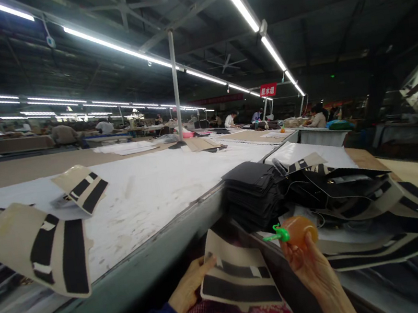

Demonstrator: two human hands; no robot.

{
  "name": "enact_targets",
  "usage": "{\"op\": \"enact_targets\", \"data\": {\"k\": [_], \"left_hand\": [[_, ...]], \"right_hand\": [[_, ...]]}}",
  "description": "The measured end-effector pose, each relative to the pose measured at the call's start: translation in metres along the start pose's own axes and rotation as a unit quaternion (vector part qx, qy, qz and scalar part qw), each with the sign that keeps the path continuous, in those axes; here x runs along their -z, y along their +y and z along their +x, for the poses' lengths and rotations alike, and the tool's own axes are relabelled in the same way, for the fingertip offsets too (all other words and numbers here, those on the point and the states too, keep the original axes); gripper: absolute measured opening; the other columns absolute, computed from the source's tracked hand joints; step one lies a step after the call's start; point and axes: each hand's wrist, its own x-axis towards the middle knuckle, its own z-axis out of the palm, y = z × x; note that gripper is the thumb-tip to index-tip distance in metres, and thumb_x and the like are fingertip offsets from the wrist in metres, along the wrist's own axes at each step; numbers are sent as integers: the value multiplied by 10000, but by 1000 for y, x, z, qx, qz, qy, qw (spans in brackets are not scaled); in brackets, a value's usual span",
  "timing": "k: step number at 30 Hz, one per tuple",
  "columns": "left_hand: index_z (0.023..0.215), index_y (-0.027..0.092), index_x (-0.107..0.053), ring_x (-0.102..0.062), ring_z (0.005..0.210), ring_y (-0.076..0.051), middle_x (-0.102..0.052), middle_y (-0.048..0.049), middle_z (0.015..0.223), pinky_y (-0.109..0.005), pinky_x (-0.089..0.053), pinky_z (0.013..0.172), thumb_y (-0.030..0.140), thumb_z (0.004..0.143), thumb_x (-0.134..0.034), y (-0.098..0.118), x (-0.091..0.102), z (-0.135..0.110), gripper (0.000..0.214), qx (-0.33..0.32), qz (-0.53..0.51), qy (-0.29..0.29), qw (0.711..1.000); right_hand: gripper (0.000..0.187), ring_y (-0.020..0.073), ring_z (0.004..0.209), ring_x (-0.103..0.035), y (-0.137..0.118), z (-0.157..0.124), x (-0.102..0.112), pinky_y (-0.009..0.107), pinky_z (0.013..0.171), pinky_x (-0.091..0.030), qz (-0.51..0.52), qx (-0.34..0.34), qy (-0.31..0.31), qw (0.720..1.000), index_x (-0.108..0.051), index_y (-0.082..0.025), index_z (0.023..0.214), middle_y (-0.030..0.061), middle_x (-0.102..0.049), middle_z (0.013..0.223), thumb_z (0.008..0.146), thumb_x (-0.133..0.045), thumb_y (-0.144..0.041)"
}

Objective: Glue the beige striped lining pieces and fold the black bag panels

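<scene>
My left hand (193,285) is closed on the left edge of a beige panel (238,260) with black bands, which lies tilted over my lap. In my right hand (302,263) is an amber squeeze bottle (300,230), its green nozzle (279,233) pointing left over the panel's upper right corner. My fingers wrap around the bottle's body. More beige panels with black bands (41,249) rest on the table to my left. Others (382,248) lie in a loose heap to my right.
A white-topped table (150,187) stretches ahead, its edge (138,263) running close to my left arm. A stack of black sheets (252,192) stands near its corner. Beyond rises a metal post (176,87). A red sign (268,90) hangs farther back, where several people work.
</scene>
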Motion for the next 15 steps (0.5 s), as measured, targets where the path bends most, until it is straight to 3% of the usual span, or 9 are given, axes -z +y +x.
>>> {"op": "enact_targets", "data": {"k": [7, 15], "left_hand": [[1065, 143, -656, -678, 820, -173, -690, -36, 1006, -340, -585, 724, 313, 956, -661, 8, 5, 21, 202, 1, 109, 52, 993], [1121, 146, -655, -692, 845, -175, -703, -55, 1050, -358, -596, 756, 324, 973, -641, 12, 7, 26, 232, 80, 127, -7, 989]], "right_hand": [[480, 159, 890, -761, 52, 14, 8, 238, 800, -637, -13, -28, 10, 999, -741, -205, 983, 26, -791, 1018, 585, -975, -335], [434, 190, 882, -761, 63, 8, 8, 278, 817, -639, -50, -3, 16, 999, -752, -202, 982, 37, -788, 977, 627, -951, -352]]}}
